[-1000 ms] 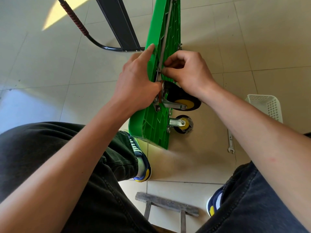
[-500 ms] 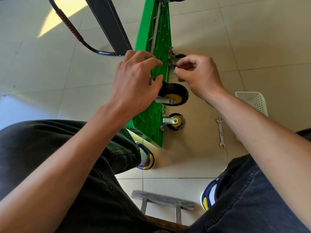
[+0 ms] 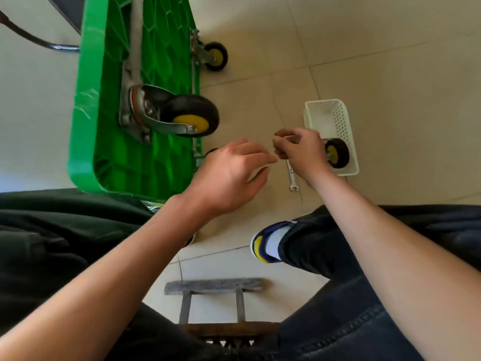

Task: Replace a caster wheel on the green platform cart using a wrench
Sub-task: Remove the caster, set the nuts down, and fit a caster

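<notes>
Now the green platform cart (image 3: 125,162) stands on its side on the tiled floor (image 3: 390,61), with its ribbed underside turned to the right. On this underside a large caster wheel (image 3: 191,117) with a black tyre and a yellow hub sits in a metal fork that is fixed to the cart by a plate. A second, smaller caster (image 3: 214,56) shows farther up along the right edge of the cart. Both hands are away from the cart and meet over the floor to the right of it. The left hand (image 3: 231,175) has its fingers loosely stretched toward the right hand, and I see nothing held in it. The right hand (image 3: 299,149) has its fingers curled, with the thumb and first fingers pinched together on a small thing; it is too small and blurred to name. A wrench (image 3: 292,178) lies flat on the floor, just below the right hand and partly hidden by it, and no hand touches it. A white plastic basket (image 3: 328,113) stands on the floor just beside the right hand, and inside it lies a loose caster wheel (image 3: 337,153) with a yellow hub. The person sits with dark trousers and a blue, white and yellow shoe (image 3: 268,243) near the bottom, and a small wooden stool (image 3: 213,285) shows between the legs.
</notes>
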A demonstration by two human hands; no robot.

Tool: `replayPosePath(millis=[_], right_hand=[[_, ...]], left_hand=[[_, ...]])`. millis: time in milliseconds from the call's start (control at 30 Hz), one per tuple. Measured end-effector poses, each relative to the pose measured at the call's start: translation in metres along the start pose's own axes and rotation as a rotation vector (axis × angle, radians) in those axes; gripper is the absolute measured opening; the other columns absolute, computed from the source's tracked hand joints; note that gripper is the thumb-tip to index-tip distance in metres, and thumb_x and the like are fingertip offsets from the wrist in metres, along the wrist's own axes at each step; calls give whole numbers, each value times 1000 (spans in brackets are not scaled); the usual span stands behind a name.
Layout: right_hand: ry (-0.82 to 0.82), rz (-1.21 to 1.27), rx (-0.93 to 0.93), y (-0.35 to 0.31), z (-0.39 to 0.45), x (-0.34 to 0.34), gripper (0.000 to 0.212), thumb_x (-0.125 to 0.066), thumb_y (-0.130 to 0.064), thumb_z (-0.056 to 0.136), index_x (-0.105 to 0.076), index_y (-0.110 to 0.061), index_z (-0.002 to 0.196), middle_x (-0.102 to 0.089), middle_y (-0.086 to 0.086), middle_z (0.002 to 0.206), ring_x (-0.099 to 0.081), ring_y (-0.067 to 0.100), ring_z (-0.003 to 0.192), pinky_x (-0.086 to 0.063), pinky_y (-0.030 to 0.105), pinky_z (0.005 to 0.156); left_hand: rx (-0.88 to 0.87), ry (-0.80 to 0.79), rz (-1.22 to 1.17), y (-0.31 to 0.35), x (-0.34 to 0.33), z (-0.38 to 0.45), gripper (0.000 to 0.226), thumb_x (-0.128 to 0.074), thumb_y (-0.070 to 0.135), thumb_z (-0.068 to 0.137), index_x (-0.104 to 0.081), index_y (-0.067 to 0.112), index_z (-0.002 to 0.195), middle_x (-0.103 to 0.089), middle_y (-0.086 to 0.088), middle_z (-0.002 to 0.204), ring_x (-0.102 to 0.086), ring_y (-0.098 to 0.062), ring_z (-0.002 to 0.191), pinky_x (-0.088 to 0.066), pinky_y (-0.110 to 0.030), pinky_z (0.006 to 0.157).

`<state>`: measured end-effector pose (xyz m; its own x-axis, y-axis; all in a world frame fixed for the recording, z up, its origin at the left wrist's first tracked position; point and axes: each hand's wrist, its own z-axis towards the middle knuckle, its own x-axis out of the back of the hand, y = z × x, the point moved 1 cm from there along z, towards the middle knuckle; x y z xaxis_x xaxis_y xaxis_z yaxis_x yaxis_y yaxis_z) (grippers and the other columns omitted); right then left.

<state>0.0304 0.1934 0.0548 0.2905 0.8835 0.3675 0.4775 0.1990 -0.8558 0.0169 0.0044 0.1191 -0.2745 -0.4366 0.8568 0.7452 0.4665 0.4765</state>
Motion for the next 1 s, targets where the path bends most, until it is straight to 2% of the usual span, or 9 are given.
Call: replayPosePath(millis=[167,267,433,533,600,733,900,1000], right_hand=[[66,-101,-147,76,21,-8,12,-77,-26,86,-73,-22,95,-75,3,91,-72,24,88,-59,46,89],[77,-138,-204,113,28,-13,7,-75,-24,88,-73,-21,94,-74,3,88,-72,23,85,-60,42,83],[40,-340,-280,171,43,-29,14,-75,-20,89,-72,-12,100,-71,6,92,-70,25,91,-52,29,79],[31,-450,-251,187,49,-44,17,-67,-15,94,-69,-11,111,-70,11,108,-65,29,102,-50,33,84],[27,-545,-214,194,52,-52,19,-61,-14,98,-65,-9,115,-68,14,114,-63,32,102,-48,34,80],[37,-641,-217,207,60,-62,16,-53,-13,98,-65,-9,106,-67,11,107,-63,31,95,-42,33,70],[43,-663,-206,215,65,-67,14,-55,-14,95,-65,-10,105,-68,9,106,-63,30,94,-49,37,74],[110,-599,-255,218,70,-69,14,-56,-13,98,-61,-11,110,-69,11,105,-64,31,95,-53,43,79]], left_hand=[[155,-162,-80,-22,-61,11,29,-59,23,93,-75,15,116,-74,-5,108,-66,-30,101,-56,-46,83],[275,-261,-120,-40,-90,11,29,-58,23,97,-74,15,120,-73,-5,114,-65,-29,109,-52,-46,94],[462,-340,-242,-54,-138,0,27,-63,12,97,-74,10,121,-73,-8,120,-64,-26,116,-43,-34,103],[567,-368,-277,-64,-165,-9,27,-63,16,96,-75,17,120,-74,-2,117,-66,-21,110,-50,-39,100],[607,-383,-288,-65,-177,-10,28,-61,17,96,-75,19,120,-75,0,116,-67,-19,108,-52,-38,99],[641,-421,-326,-67,-191,-5,32,-58,21,95,-74,22,122,-74,3,119,-67,-17,109,-51,-38,100],[664,-461,-338,-75,-203,-3,32,-57,24,94,-74,24,121,-74,4,117,-67,-17,106,-53,-40,98],[662,-449,-349,-77,-205,-2,33,-56,27,91,-75,25,118,-74,4,113,-68,-18,103,-54,-41,96]])
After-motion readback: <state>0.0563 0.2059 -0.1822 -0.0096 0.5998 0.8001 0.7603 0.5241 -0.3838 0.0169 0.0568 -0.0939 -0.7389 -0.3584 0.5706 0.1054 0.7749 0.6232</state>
